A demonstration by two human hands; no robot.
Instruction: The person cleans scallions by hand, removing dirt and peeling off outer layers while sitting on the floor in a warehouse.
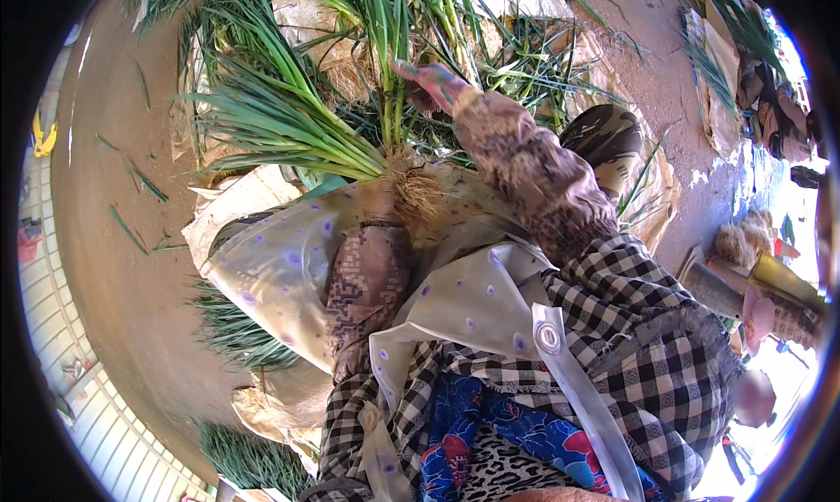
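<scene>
My left hand (381,200) is closed round the root end of a bunch of leek-like green stalks (302,134), above my lap. Their leaves fan out to the left, and pale brown roots (418,194) hang out beside the hand. Further up, my right hand (435,84), in a colourful glove, has its fingers stretched toward several upright green stalks (391,91). The fingertips reach the edge of these stalks; a firm grip does not show. Patterned sleeve covers are on both forearms. A clear plastic apron (293,257) with purple spots covers my lap.
More loose green stalks (534,73) lie on brown sheeting (643,182) ahead of me. Other green bundles (241,327) are at the left. Scattered leaves (144,182) lie on the brown floor (114,134). Boots (761,301) and another person are at the right rim.
</scene>
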